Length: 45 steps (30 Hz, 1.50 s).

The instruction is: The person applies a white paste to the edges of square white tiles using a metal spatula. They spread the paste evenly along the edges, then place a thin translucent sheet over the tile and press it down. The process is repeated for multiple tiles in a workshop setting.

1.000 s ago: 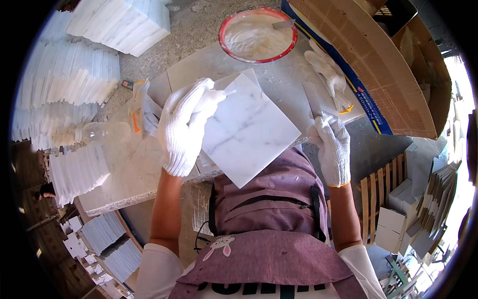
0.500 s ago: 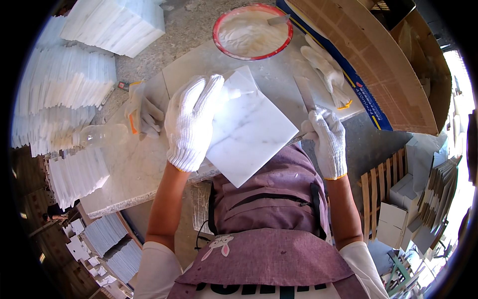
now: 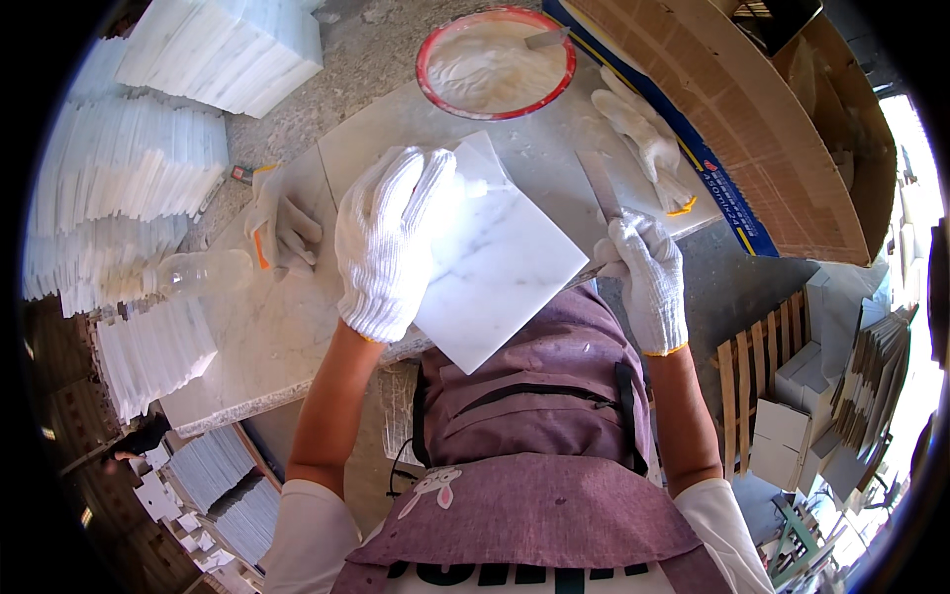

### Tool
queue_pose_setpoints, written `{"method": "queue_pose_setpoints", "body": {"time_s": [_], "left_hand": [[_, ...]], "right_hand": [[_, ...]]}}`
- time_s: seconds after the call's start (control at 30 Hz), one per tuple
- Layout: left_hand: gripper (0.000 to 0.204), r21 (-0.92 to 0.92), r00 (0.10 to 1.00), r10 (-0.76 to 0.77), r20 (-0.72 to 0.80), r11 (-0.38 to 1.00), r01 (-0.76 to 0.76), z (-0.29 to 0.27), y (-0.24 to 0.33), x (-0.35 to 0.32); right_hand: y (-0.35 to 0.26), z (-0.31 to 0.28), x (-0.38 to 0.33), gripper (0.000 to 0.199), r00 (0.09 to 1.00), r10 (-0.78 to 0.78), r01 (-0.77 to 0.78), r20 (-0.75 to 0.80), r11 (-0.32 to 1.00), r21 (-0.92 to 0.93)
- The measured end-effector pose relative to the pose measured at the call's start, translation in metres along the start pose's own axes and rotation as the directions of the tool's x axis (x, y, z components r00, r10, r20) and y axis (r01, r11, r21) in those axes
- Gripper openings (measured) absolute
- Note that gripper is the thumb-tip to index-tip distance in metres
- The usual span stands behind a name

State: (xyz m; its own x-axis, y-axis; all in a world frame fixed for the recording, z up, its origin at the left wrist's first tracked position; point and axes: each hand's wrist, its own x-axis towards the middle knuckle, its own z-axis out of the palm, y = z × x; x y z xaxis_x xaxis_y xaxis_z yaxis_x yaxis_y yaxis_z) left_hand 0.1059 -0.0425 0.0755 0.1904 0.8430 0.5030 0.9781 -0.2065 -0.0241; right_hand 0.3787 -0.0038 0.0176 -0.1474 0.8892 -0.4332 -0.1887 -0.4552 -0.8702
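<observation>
A square white marble tile [image 3: 500, 272] with grey veins lies cornerwise at the front edge of the stone-slab table, one corner over my lap. Over its left side is my white-gloved left hand [image 3: 388, 238], back upward. A small white bottle-like thing [image 3: 473, 186] with a thin pointed tip sticks out from this hand toward the tile's upper part; glare blurs it, and the grip is partly hidden. My gloved right hand [image 3: 643, 272] is closed on a flat metal scraper [image 3: 598, 185], its blade pointing away from me, just right of the tile.
A red-rimmed bowl [image 3: 427, 87] of pale powder stands at the far side, another blade in it. Spare gloves [image 3: 643, 134] lie at right beside a cardboard box [image 3: 762, 109]; another glove [image 3: 285, 228] and a clear bottle [image 3: 205, 272] lie left. Tile stacks [image 3: 129, 158] line the left.
My left hand and the white tip have shifted slightly right over the tile. My right hand keeps its scraper in nearly the same place. A dark sleeve at the far left has come further into view.
</observation>
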Motion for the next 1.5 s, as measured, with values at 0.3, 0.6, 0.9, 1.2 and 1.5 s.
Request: {"method": "queue_pose_setpoints", "body": {"time_s": [0.3,0.6,0.9,1.2,1.5], "left_hand": [[0.046,0.029,1.000,0.028,0.000,0.999,-0.028,0.000,0.000,0.001],[0.048,0.029,1.000,0.008,0.006,1.000,-0.009,0.001,0.001,0.001],[0.047,0.047,1.000,0.023,0.018,0.999,-0.024,0.000,0.001,0.002],[0.049,-0.003,1.000,-0.031,0.004,1.000,0.031,0.002,0.003,0.001],[0.038,-0.631,0.759,-0.631,0.159,0.527,0.570,-0.003,-0.017,0.012]], "right_hand": [[-0.002,0.001,-0.001,0.022,1.000,0.019,-0.019,-0.004,1.000,0.025],[-0.001,0.000,0.000,0.024,1.000,0.005,-0.005,0.003,1.000,0.002],[-0.002,0.000,0.000,0.025,1.000,0.018,-0.018,0.004,1.000,-0.003],[-0.003,0.001,-0.002,0.024,1.000,0.021,-0.022,-0.020,1.000,-0.008],[-0.010,0.002,-0.003,0.021,0.999,0.028,-0.026,-0.042,0.999,0.047]]}}
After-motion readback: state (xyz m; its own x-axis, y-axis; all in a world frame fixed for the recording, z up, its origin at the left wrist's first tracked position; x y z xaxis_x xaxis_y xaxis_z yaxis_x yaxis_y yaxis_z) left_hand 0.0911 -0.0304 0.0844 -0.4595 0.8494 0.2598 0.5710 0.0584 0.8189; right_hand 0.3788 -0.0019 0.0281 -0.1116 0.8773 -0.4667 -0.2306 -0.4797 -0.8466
